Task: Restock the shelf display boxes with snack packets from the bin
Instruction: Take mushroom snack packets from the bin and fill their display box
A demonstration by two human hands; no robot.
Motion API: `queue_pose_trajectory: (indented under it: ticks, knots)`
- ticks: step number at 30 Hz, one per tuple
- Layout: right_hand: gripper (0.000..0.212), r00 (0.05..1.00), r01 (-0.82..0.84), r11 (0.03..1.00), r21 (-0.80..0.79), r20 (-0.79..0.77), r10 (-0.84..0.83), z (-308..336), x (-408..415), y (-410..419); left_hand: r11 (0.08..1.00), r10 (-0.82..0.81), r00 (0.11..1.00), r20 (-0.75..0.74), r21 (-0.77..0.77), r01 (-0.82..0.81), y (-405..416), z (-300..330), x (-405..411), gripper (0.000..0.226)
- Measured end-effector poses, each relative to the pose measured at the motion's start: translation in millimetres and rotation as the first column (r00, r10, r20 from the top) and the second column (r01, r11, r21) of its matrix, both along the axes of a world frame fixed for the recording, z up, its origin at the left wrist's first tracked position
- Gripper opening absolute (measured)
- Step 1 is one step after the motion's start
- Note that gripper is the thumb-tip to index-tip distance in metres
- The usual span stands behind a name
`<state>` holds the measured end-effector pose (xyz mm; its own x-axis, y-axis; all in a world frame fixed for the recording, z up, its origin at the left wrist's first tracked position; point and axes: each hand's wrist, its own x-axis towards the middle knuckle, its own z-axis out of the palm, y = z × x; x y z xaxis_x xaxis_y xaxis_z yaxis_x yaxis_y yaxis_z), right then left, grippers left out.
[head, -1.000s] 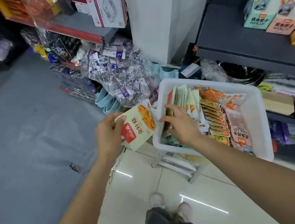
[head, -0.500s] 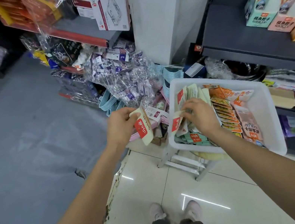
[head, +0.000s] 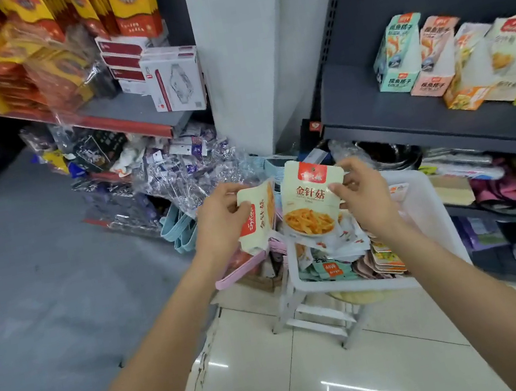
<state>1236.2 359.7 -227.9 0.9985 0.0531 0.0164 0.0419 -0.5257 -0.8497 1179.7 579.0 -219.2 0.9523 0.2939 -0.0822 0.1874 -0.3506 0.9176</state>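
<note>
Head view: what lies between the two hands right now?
In the head view, two cream snack packets: the left hand grips one edge-on, the right hand pinches the other face-on.

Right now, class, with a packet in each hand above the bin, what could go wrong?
1. The right hand pinches its packet only at one top edge, a thin grip; it might slip back into the white bin.
2. The left hand holds a second packet close beside it; the two could knock together.
3. The display boxes lean, so pushing packets in might tip them.
</note>
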Motion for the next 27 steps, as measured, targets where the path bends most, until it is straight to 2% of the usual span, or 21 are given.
queue_pose_trajectory:
  ticks: [2,5,8,12,15,18,22,27]
  knots:
    - [0.020,1.000,0.004,1.000,-0.009,0.027,-0.004,13.3,-3.3,-13.5,1.000,-0.018,0.999,0.041,-0.013,0.019,-9.8,7.7,8.7,0.013]
    - [0.014,0.995,0.029,0.997,-0.070,0.098,-0.023,34.4,-3.7,-40.0,0.994,-0.100,0.988,0.117,0.057,0.094,-32.6,23.3,22.8,0.013]
    - [0.006,0.980,0.087,0.983,-0.162,0.193,-0.055,52.8,1.6,-75.3,0.973,-0.165,0.971,0.176,0.191,0.130,-63.9,42.3,38.6,0.015]
    - [0.009,0.950,0.167,0.964,-0.206,0.296,-0.101,76.5,12.0,-136.7,0.909,-0.300,0.930,0.213,0.360,0.210,-119.8,71.4,63.8,0.012]
    - [0.008,0.926,0.216,0.953,-0.212,0.354,-0.131,89.7,23.8,-192.3,0.843,-0.345,0.902,0.258,0.507,0.177,-172.6,91.4,81.6,0.011]
    - [0.008,0.921,0.219,0.956,-0.197,0.365,-0.136,101.8,42.9,-251.7,0.856,-0.365,0.883,0.295,0.480,0.194,-230.9,106.1,102.5,0.009]
    - [0.008,0.920,0.191,0.968,-0.162,0.373,-0.119,118.2,70.8,-328.7,0.854,-0.420,0.868,0.265,0.440,0.279,-304.9,113.8,138.4,0.014]
    - [0.007,0.929,0.194,0.975,-0.109,0.338,-0.148,122.6,110.3,-413.2,0.862,-0.406,0.871,0.277,0.432,0.265,-377.4,120.6,179.6,0.025]
